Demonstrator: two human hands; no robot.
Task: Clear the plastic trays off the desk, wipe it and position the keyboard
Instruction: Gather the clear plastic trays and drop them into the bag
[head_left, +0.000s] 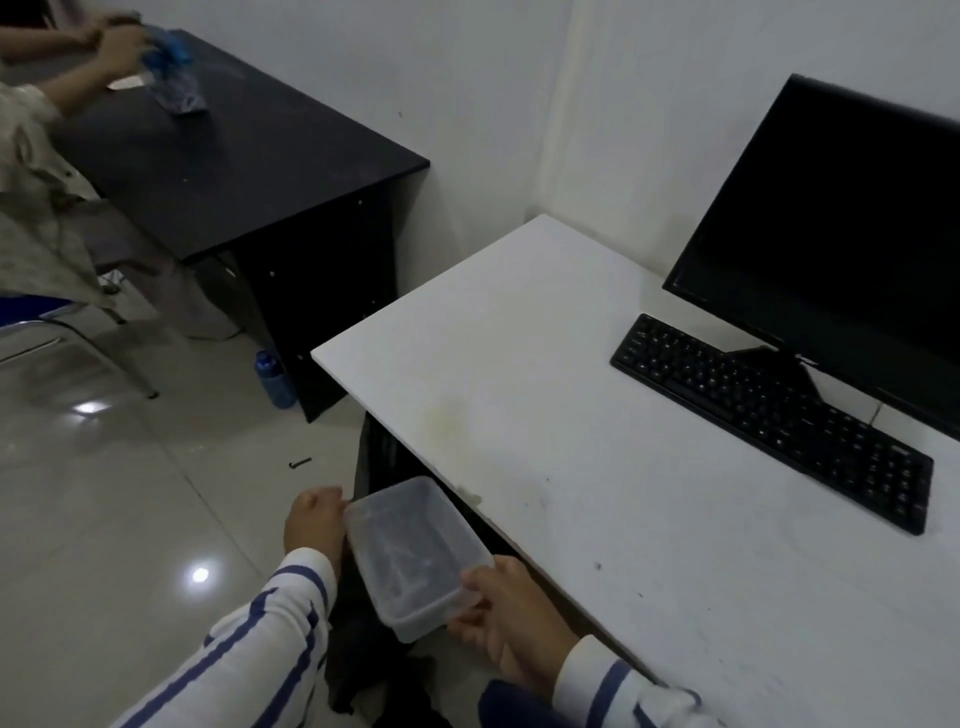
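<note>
Holding a clear plastic tray in both hands, head view: the tray is off the white counter, in the air just past its near-left edge and lower than the top, over a dark gap and dark clothing below. Left hand is at the tray's far-left end, fingers curled in against the rim. Right hand grips the near corner, thumb on top of the rim, fingers wrapped under. The tray is tilted, with its long side roughly parallel to the counter edge. It looks empty; cannot tell if it is one tray or a nested stack. Both sleeves are white with blue stripes.

On the white counter, a black keyboard lies at an angle toward the far right, its back edge tucked under the stand of a black monitor with a dark screen. A yellowish stain sits near the left edge, well apart from the keyboard. Small dark specks are scattered on the near part.

Background left: a black counter stands against the wall. Another person's hands are over its far end handling something blue, too blurred to tell what. A blue bottle stands on the floor just beside the black counter's side panel. A chair with metal legs is at far left. A small dark object lies on the tiles between the bottle and the left hand.
</note>
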